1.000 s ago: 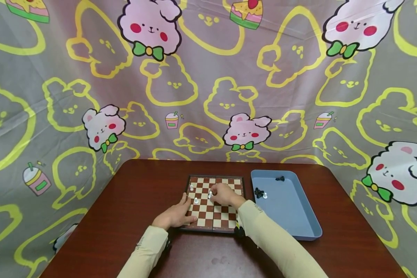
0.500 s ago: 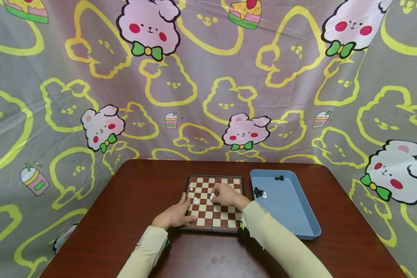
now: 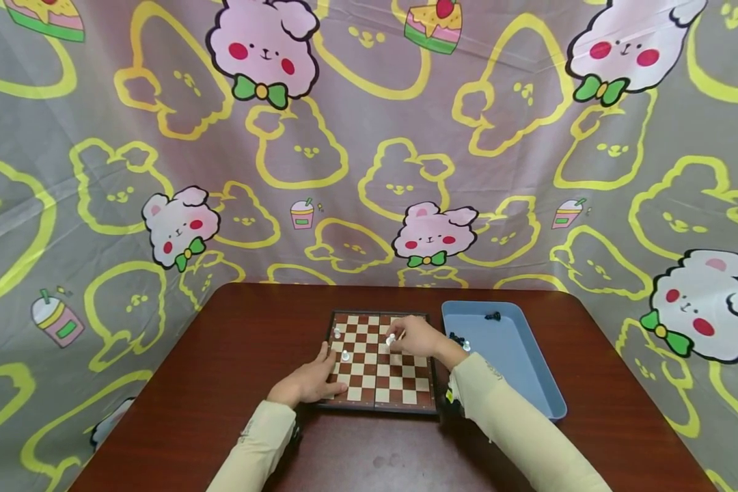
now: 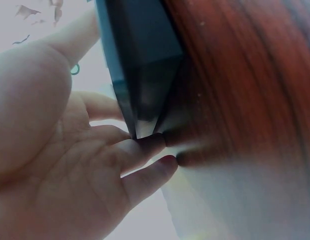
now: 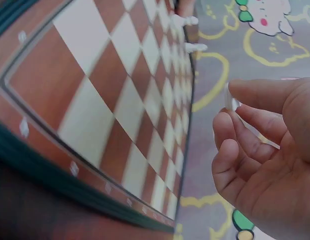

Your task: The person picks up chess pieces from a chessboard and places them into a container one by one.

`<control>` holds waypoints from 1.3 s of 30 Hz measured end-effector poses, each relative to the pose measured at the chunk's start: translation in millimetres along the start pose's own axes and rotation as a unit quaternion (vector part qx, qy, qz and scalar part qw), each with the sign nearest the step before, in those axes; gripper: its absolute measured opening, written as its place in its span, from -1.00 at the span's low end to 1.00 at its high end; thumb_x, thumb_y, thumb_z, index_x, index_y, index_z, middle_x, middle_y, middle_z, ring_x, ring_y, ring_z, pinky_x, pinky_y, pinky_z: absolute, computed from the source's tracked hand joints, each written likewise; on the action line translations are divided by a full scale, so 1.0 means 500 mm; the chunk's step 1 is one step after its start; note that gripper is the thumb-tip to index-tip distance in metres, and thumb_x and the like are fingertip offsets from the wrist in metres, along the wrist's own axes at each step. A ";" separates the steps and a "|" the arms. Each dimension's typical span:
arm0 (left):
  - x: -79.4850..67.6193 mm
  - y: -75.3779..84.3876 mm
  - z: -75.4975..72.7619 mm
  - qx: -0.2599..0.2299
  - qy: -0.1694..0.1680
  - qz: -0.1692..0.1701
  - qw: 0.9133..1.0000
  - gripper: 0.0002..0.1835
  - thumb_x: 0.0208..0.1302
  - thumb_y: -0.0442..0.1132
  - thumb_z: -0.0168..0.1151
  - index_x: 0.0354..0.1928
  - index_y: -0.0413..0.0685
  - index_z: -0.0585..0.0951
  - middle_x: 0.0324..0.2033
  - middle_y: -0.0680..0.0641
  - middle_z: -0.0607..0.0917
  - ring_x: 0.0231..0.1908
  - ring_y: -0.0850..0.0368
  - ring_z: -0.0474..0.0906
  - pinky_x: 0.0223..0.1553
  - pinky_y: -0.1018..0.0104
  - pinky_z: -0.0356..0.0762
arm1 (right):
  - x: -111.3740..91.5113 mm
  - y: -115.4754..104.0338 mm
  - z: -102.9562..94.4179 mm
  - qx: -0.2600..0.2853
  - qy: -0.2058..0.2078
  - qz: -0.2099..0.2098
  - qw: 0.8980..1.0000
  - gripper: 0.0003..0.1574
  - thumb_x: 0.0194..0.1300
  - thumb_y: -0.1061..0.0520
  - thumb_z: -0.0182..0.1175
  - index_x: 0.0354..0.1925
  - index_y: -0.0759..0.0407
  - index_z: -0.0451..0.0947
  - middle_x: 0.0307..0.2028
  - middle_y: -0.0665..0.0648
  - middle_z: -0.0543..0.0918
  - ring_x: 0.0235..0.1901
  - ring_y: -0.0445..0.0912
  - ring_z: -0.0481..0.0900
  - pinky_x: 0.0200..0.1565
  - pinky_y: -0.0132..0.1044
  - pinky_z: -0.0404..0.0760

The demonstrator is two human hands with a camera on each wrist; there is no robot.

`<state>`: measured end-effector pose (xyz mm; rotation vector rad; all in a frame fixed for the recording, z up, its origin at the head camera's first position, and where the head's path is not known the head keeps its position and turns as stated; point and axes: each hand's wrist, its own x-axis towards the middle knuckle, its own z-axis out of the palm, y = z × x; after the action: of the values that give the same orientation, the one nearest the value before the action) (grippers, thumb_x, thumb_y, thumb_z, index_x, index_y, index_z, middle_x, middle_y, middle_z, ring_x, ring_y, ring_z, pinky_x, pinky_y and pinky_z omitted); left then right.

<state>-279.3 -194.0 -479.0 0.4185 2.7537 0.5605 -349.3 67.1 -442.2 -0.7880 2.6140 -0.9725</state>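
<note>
On the table lies a brown-and-cream chessboard (image 3: 361, 394) with a dark rim. My right hand (image 3: 419, 336) is above its right half and pinches a white chess piece (image 3: 390, 339) between thumb and fingertips. In the right wrist view the base of that white piece (image 5: 228, 97) shows, clear of the board; the rest is mostly hidden. My left hand (image 3: 309, 380) rests at the board's left edge, fingers extended and thumb over the rim. Two white pawns stand on the left half, one farther back (image 3: 337, 333) and one nearer (image 3: 345, 355).
A blue tray (image 3: 509, 369) stands right of the board. In it lie a black chess piece (image 3: 493, 316) at the back, a dark cluster of black pieces (image 3: 457, 338) and a white piece (image 3: 467, 346). A patterned curtain (image 3: 369, 225) surrounds the table (image 3: 252, 328).
My right hand has carried the white chess piece rightward from the board's middle, partly covering the tray's left side. The left hand stays at the board's edge.
</note>
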 end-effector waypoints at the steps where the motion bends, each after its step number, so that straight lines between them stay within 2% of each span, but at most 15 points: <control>1: 0.000 -0.001 0.000 0.001 0.001 0.001 1.000 -0.07 0.24 0.13 0.21 0.42 -0.33 0.09 0.42 -0.38 -0.15 0.04 -0.24 0.49 -0.01 0.04 0.45 | -0.004 -0.001 -0.007 -0.003 0.003 0.003 1.000 -0.76 0.27 0.17 0.24 -0.08 0.19 0.61 -0.32 -0.03 0.59 -0.34 -0.16 0.52 -0.36 -0.24 0.50; 11: -0.001 -0.006 0.006 -0.001 0.006 -0.004 1.000 -0.07 0.23 0.13 0.22 0.42 -0.31 0.09 0.43 -0.35 -0.13 0.10 -0.28 0.43 0.03 0.00 0.41 | -0.043 0.012 -0.059 -0.012 0.014 -0.015 1.000 -0.81 0.23 0.18 0.27 -0.15 0.16 0.62 -0.34 -0.05 0.60 -0.35 -0.16 0.53 -0.36 -0.25 0.52; 19: 0.001 -0.007 0.009 0.003 0.011 0.001 1.000 -0.07 0.22 0.13 0.23 0.42 -0.32 0.10 0.42 -0.37 -0.13 0.10 -0.28 0.42 0.04 0.00 0.41 | -0.077 0.041 -0.096 -0.018 0.018 -0.002 1.000 -0.80 0.22 0.19 0.28 -0.14 0.17 0.62 -0.27 0.01 0.61 -0.32 -0.12 0.53 -0.33 -0.20 0.51; 26: -0.001 -0.007 0.011 0.005 0.015 0.004 1.000 -0.08 0.23 0.12 0.23 0.41 -0.34 0.11 0.41 -0.39 -0.11 0.12 -0.30 0.41 0.06 -0.01 0.39 | -0.103 0.079 -0.120 -0.019 0.022 0.006 1.000 -0.75 0.24 0.19 0.25 -0.10 0.23 0.60 -0.28 0.00 0.60 -0.45 -0.14 0.49 -0.42 -0.23 0.47; 30: -0.001 -0.005 0.010 0.006 0.016 0.004 1.000 -0.08 0.23 0.11 0.24 0.41 -0.34 0.12 0.41 -0.39 -0.10 0.11 -0.31 0.41 0.06 -0.02 0.39 | -0.117 0.099 -0.136 -0.015 0.016 -0.001 1.000 -0.71 0.25 0.18 0.24 -0.07 0.27 0.59 -0.26 0.04 0.62 -0.44 -0.03 0.56 -0.43 -0.22 0.51; 34: -0.003 -0.004 0.009 0.005 0.014 0.001 1.000 -0.09 0.23 0.11 0.23 0.41 -0.33 0.11 0.41 -0.38 -0.11 0.11 -0.31 0.40 0.06 -0.03 0.39 | -0.134 0.113 -0.149 -0.019 0.016 -0.022 0.999 -0.73 0.25 0.17 0.24 -0.11 0.30 0.60 -0.25 0.06 0.63 -0.40 -0.04 0.59 -0.42 -0.22 0.53; 36: -0.004 -0.003 0.008 0.004 0.013 -0.001 1.000 -0.09 0.23 0.11 0.23 0.41 -0.33 0.11 0.42 -0.38 -0.11 0.12 -0.31 0.40 0.06 -0.02 0.39 | -0.138 0.122 -0.152 -0.026 0.020 -0.017 0.999 -0.73 0.25 0.18 0.24 -0.11 0.31 0.61 -0.25 0.05 0.64 -0.36 -0.08 0.59 -0.38 -0.22 0.52; 39: -0.005 -0.004 0.008 0.004 0.015 -0.002 1.000 -0.09 0.23 0.11 0.23 0.41 -0.32 0.11 0.42 -0.38 -0.10 0.11 -0.31 0.40 0.07 -0.02 0.39 | -0.142 0.135 -0.156 -0.022 0.021 0.010 0.999 -0.74 0.24 0.21 0.24 -0.10 0.32 0.60 -0.29 0.04 0.65 -0.34 -0.01 0.60 -0.36 -0.19 0.51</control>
<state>-276.2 -195.3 -482.7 0.4095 2.7846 0.5598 -349.1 191.3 -425.7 -0.7581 2.6832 -0.9397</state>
